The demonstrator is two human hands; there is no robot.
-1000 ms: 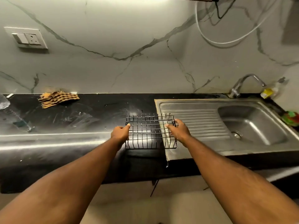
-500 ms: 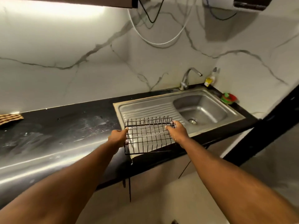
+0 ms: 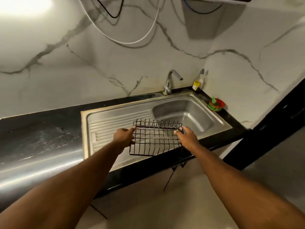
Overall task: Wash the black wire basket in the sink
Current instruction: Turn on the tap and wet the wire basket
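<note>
Gleaming steel sink (image 3: pixel 115 119) in black counter (image 3: pixel 41 129)

The black rectangular wire basket (image 3: pixel 156 139) is held level by its short ends above the ribbed drainboard of the stainless steel sink (image 3: pixel 115 119), near its front edge.

A white marble wall (image 3: pixel 115 63) with grey veins is seen behind a black counter (image 3: pixel 41 129). Loose cables (image 3: pixel 132 42) (one white, one black) are hung at twelve o'clock. Bright light (image 3: pixel 21 5) is seen at eleven o'clock.
</note>
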